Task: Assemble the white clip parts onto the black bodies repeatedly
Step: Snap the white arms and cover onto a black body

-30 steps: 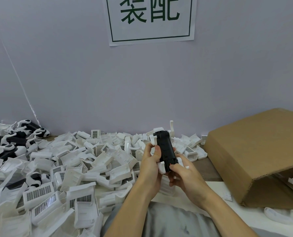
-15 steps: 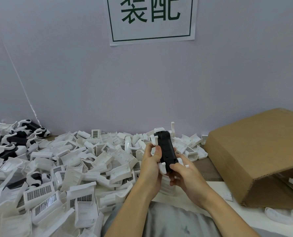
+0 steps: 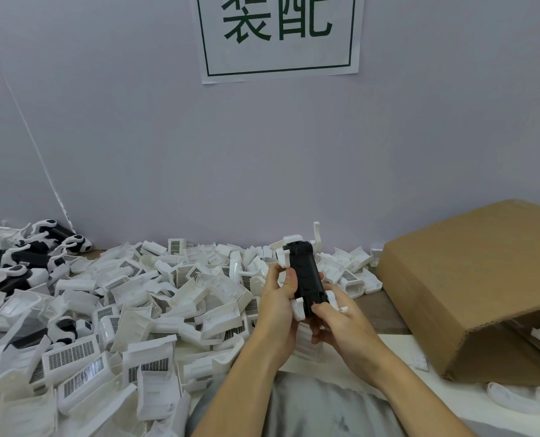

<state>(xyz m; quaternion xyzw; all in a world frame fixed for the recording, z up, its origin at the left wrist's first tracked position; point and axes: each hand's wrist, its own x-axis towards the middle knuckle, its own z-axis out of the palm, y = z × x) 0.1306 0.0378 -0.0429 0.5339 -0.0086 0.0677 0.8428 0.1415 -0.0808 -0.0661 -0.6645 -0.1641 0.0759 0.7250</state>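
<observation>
Lighting: even, soft, diffuse; source not seen. Shadows: faint. Glare: none noted. Focus: sharp centrally. Distortion: wide-angle bending observed at left and right frame edges.

A black body (image 3: pixel 305 275) with white clip parts (image 3: pixel 284 258) and a small red spot is showing at centre. White housings (image 3: pixel 73 357) with dark gridded panels are lying heaped. The cardboard box (image 3: pixel 470 285) is showing plain brown; the wall sign (image 3: pixel 278 36) is carrying dark green characters and border on white.
</observation>
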